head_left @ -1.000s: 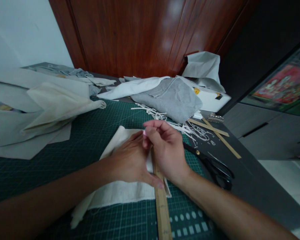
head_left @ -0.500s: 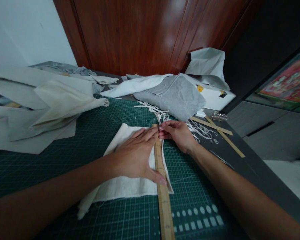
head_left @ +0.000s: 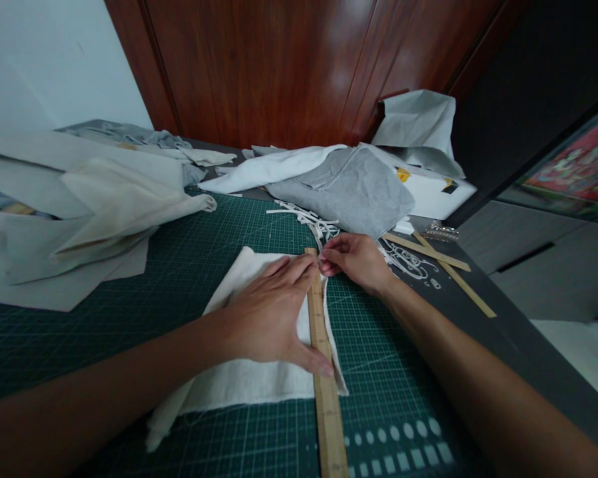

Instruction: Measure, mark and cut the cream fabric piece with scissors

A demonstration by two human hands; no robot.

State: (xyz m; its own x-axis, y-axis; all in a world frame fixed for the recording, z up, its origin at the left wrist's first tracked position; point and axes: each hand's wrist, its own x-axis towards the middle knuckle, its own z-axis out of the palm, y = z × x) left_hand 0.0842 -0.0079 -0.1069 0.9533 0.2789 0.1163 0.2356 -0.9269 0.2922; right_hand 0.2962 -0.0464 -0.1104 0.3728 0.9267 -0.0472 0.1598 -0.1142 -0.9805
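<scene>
Flat and spread, the left hand presses a wooden ruler onto a folded piece of white cloth, thumb at the ruler's edge and fingertips near its far end. Fingers of the right hand are pinched together at that far end; what they hold is too small to tell. Cloth and ruler lie mid-way across the green cutting mat, the ruler running toward the near edge along the cloth's right side.
</scene>
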